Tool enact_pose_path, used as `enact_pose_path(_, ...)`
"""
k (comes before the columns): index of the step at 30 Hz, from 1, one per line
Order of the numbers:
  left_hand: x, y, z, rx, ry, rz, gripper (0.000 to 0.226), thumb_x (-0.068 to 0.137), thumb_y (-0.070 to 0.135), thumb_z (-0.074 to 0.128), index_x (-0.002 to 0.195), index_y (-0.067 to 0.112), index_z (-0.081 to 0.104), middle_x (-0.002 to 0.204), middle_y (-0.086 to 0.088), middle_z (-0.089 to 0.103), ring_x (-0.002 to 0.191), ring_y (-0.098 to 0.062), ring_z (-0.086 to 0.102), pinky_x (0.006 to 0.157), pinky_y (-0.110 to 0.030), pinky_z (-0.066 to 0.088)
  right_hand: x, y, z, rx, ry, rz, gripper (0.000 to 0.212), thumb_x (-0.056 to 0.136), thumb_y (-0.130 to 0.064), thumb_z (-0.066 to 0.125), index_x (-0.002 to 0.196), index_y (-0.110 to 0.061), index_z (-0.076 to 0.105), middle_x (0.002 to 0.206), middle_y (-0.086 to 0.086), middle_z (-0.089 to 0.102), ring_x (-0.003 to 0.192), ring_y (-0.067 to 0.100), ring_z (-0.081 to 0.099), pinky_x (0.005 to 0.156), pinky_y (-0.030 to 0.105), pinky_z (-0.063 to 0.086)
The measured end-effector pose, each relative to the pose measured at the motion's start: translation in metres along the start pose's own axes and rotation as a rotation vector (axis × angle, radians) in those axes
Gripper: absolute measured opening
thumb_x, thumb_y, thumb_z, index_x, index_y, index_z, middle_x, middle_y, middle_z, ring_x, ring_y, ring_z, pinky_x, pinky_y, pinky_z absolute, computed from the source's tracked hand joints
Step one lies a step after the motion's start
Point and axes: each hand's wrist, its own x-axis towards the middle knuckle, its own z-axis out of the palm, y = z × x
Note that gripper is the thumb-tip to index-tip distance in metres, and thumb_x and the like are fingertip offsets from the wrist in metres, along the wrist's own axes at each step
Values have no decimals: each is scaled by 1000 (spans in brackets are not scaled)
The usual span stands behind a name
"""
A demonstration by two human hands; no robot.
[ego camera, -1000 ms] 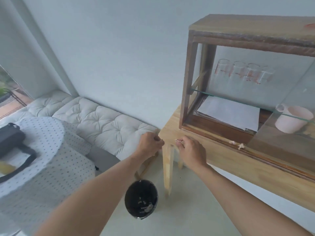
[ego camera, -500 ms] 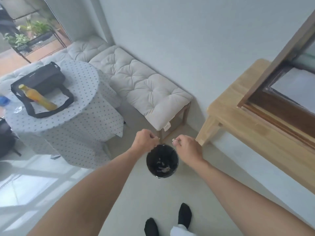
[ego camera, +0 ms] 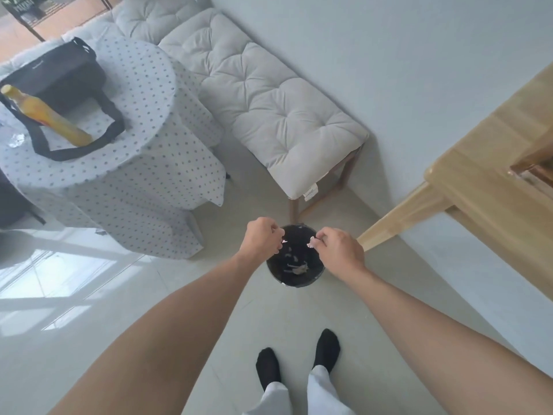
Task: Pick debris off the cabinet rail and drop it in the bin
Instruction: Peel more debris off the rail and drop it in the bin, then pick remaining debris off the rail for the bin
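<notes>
A round black bin (ego camera: 294,278) stands on the pale floor below both my hands, with scraps lying in its bottom. My left hand (ego camera: 263,236) hovers over the bin's left rim, fingers pinched on a small pale bit of debris (ego camera: 284,241). Over the right rim, my right hand (ego camera: 336,248) pinches another whitish scrap of debris (ego camera: 312,241). Only a corner of the wooden cabinet (ego camera: 535,167) shows at the right edge; its rail is out of view.
A wooden table (ego camera: 484,187) with a slanting leg (ego camera: 398,223) stands right of the bin. A cushioned bench (ego camera: 269,103) runs along the wall behind. At left is a round table with a dotted cloth (ego camera: 119,151), a black bag (ego camera: 57,76) and an orange bottle (ego camera: 48,118). My socked feet (ego camera: 299,360) are near.
My view has swung down from the cabinet to the floor. Both hands carried their pinched scraps from the table corner to just above the bin.
</notes>
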Motion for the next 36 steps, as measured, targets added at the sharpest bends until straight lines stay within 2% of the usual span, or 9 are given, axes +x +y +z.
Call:
enact_pose_path(3,2,-1,0,-24,-40,12,17,105,9,64,104,-4,74,89,-19,81,71,-25,78,75,-34,67,2,2,0,1,-20,7,31,100,-42,60,121,-22,72,120,1,74,114,29,67,88,38,52)
enact_pose_path(6,3,-2,-1,-39,-58,22,19,106,9,63,117,-3,73,93,-20,81,80,-28,80,79,-38,68,3,4,-2,3,-22,13,31,100,-42,60,122,-22,71,117,2,75,111,29,67,87,38,53)
enact_pose_path(15,-9,1,-5,4,-63,30,35,107,16,66,140,4,66,89,-9,79,69,-16,74,72,-32,66,-13,5,-24,47,36,12,33,100,-42,61,125,-22,70,116,2,75,110,30,68,86,39,53)
enact_pose_path(21,-36,26,-22,40,-58,134,50,106,22,68,153,7,57,86,-6,78,67,-12,73,57,-15,53,-40,2,-60,90,143,11,34,99,-43,62,124,-23,70,114,3,76,109,29,69,83,36,50)
enact_pose_path(25,-60,52,-38,94,-55,234,58,105,33,70,158,14,52,80,-1,79,59,-10,71,53,-18,52,-66,-5,-90,111,233,18,34,98,-47,62,124,-26,70,113,2,77,107,28,70,76,32,43)
enact_pose_path(27,-73,67,-45,130,-58,290,65,102,41,72,160,21,51,76,2,80,57,-7,70,59,-24,56,-82,-9,-107,135,276,23,34,98,-49,62,123,-27,69,111,1,77,105,28,70,76,32,44)
enact_pose_path(31,-99,113,-61,219,-48,398,79,90,63,76,160,36,49,69,10,79,84,-4,75,89,-37,61,-114,-15,-150,172,384,27,36,98,-49,60,126,-28,68,110,0,76,108,28,69,80,36,48)
enact_pose_path(35,-125,167,-71,240,-50,555,81,86,68,75,157,38,52,63,13,77,59,9,65,70,-31,54,-143,-11,-195,178,503,62,37,99,-49,57,128,-29,66,114,1,77,111,29,69,86,38,52)
enact_pose_path(36,-131,181,-71,237,-48,598,80,86,68,75,157,38,53,63,13,77,59,9,66,70,-31,53,-150,-7,-206,181,535,80,37,99,-49,57,128,-29,67,113,1,78,111,30,69,86,38,52)
